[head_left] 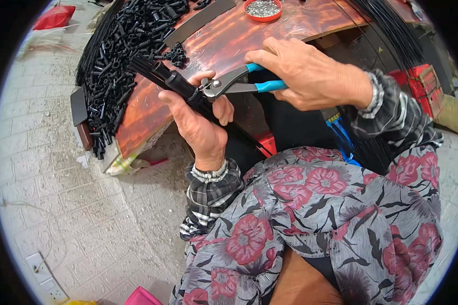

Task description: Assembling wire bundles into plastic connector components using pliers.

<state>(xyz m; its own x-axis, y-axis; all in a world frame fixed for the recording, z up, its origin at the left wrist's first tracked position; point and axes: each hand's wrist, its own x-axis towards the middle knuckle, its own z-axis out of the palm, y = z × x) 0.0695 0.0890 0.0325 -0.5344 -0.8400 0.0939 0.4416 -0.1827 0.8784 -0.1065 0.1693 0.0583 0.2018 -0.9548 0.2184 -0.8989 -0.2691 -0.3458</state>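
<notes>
My left hand (pixel 202 126) is wrapped round a bundle of thin black rods (pixel 146 69) that carries a black tubular fitting (pixel 179 85). The bundle slants from upper left down toward my lap. My right hand (pixel 310 76) grips pliers with blue handles (pixel 243 80); the handles are spread apart. Their grey jaws touch the side of the bundle just below the fitting, between my left thumb and fingers. A small shiny piece shows at the jaw tips, too small to make out fully.
Heaped black tubular fittings (pixel 112 84) cover the left of the glossy brown table (pixel 224 38). A flat grey blade (pixel 198 23) lies behind them. A red dish (pixel 262 18) holds small silvery pieces. A cleaver with a brown handle (pixel 84 136) sticks out at the table's left edge. More black rods (pixel 387 30) lie at right.
</notes>
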